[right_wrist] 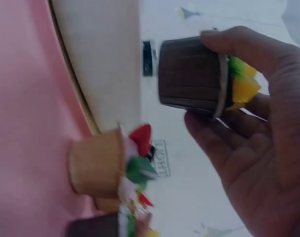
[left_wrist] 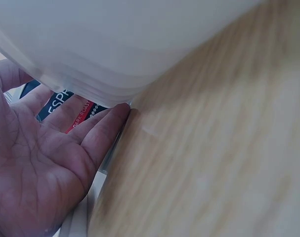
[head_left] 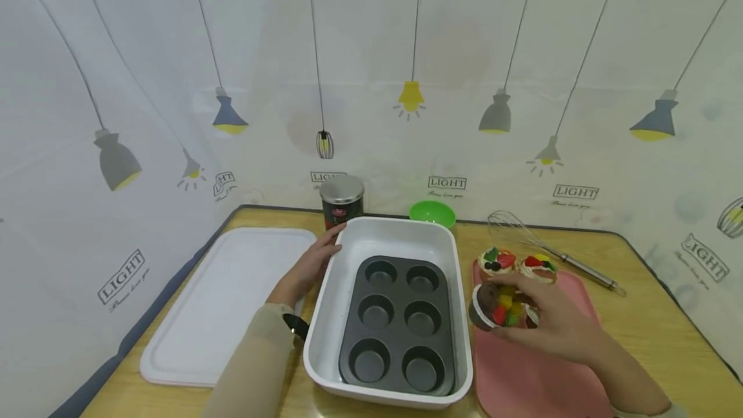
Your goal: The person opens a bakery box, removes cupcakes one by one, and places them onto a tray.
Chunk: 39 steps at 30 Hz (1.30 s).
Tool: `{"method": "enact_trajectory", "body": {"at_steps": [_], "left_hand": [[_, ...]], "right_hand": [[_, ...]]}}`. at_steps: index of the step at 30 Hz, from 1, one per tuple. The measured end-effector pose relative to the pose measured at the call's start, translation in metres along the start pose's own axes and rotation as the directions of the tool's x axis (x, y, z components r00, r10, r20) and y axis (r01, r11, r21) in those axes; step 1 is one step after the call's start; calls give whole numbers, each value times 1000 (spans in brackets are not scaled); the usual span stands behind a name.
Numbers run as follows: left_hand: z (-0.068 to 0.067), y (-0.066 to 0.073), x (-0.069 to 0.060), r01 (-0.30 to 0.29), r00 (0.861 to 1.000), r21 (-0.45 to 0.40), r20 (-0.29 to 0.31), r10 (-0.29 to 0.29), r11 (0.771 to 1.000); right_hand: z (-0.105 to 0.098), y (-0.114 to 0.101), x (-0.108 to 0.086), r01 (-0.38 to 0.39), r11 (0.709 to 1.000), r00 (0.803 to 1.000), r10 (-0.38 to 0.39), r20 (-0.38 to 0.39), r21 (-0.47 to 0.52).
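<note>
My right hand pinches a chocolate cupcake topped with colourful fruit pieces, above the pink tray. In the right wrist view the cupcake's dark ribbed cup lies on its side between thumb and fingers. More fruit-topped cupcakes stand on the tray; one has a tan cup. My left hand touches the outer left side of a deep white pan, fingers extended in the left wrist view. Inside the pan sits a dark muffin tin; its cups look empty.
A white tray lies at the left. Behind the pan stand a dark can with a silver lid and a green bowl. A whisk rests at the back right. Printed fabric walls surround the wooden table.
</note>
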<state>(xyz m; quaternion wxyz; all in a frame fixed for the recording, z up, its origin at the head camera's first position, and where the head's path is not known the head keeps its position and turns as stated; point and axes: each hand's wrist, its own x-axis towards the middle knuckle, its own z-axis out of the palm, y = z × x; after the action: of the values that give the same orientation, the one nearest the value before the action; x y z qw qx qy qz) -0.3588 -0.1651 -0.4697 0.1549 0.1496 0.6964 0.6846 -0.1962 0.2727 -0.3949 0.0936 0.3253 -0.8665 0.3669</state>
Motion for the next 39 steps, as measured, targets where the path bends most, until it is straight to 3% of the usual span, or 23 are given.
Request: {"method": "enact_trajectory", "body": {"at_steps": [6, 9, 16, 22, 28, 33, 39], "left_hand": [[-2, -3, 2, 3, 1000, -19, 0, -3, 1000], [-1, -3, 2, 5, 1000, -16, 2, -5, 1000], [-1, 2, 0, -5, 1000, -7, 0, 5, 1000], [0, 2, 2, -7, 1000, 1, 1, 7, 1000], [-1, 1, 2, -3, 1000, 5, 5, 3, 1000], [-2, 0, 2, -8, 1000, 16, 7, 8, 1000], [-1, 0, 1, -3, 1000, 15, 6, 3, 1000]], "right_hand": [[-18, 3, -4, -84, 994, 988, 74, 134, 72], [-22, 4, -5, -84, 992, 976, 63, 207, 94], [-27, 6, -8, -53, 998, 950, 39, 310, 37], [-27, 9, -12, -142, 982, 891, 72, 448, 124], [-24, 8, -14, -288, 955, 826, 211, 523, 69], [-21, 9, -14, -307, 950, 813, 226, 536, 65], [-15, 12, -12, -387, 918, 766, 267, 585, 88]]}}
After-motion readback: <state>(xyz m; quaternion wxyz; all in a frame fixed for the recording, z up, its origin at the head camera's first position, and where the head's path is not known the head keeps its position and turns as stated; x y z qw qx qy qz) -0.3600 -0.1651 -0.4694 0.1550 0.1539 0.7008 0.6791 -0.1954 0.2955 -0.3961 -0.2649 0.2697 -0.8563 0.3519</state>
